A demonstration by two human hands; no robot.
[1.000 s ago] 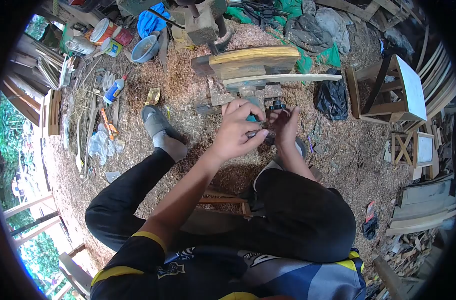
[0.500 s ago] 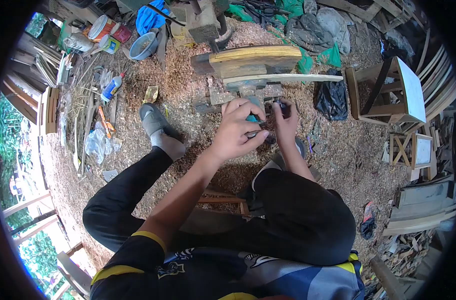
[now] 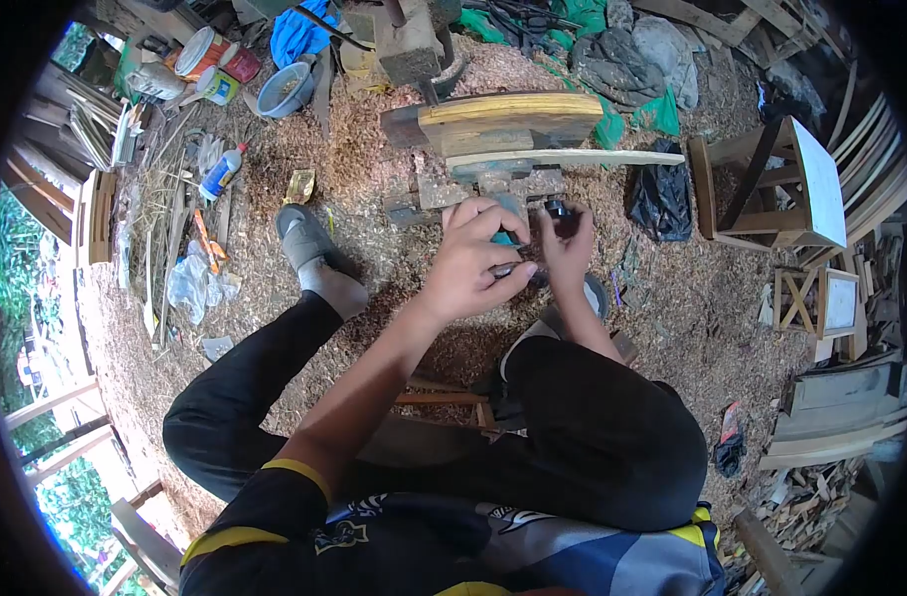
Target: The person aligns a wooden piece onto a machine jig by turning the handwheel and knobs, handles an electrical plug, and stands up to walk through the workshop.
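My left hand point(image 3: 476, 260) is closed, fingers curled over a dark object that mostly hides beneath them at the near end of a blue-green metal vise point(image 3: 510, 207). Just to its right, my right hand point(image 3: 569, 253) pinches a small black round piece point(image 3: 556, 209) between thumb and fingers. Beyond both hands, a thin pale wooden strip point(image 3: 573, 156) lies across the vise, its middle at the jaws. A thicker wooden board point(image 3: 513, 124) with a yellowish upper edge stands behind the strip.
Wood shavings point(image 3: 394, 209) cover the ground. A machine point(image 3: 406, 55) stands beyond the board. On the right are a black plastic bag point(image 3: 660, 199) and a wooden stool point(image 3: 771, 189). A blue-labelled bottle point(image 3: 222, 174) and a basin point(image 3: 286, 91) lie left.
My right hand has turned slightly, and the black round piece now shows more clearly at its fingertips. My left hand stays in nearly the same place.
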